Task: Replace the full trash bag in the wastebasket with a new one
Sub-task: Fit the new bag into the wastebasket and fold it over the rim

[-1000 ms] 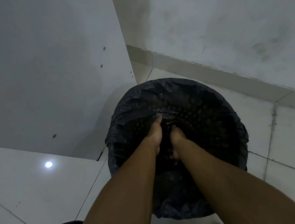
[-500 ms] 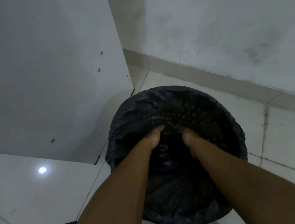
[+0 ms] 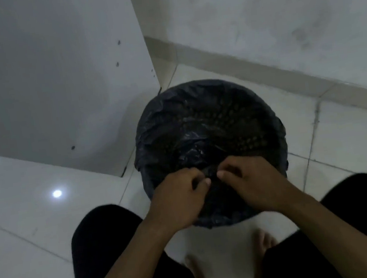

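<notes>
Trash bag [image 3: 199, 123], black and thin, lines the round wastebasket [image 3: 247, 138] and is folded over its rim. The basket stands on the tiled floor [image 3: 27, 227] in the middle of the view, with a white panel [image 3: 43, 75] at 10 o'clock and the wall [image 3: 255, 14] at 1 o'clock. Both hands are at the 6 o'clock side of the rim, close together but not touching. The left hand [image 3: 180, 199] has its fingers curled, and its thumb and first finger pinch a fold of the bag at the edge. The right hand [image 3: 255, 183] is curled the same way and pinches the bag just beside it, thumb pointing toward the left one. Both forearms come in from 6 o'clock.
</notes>
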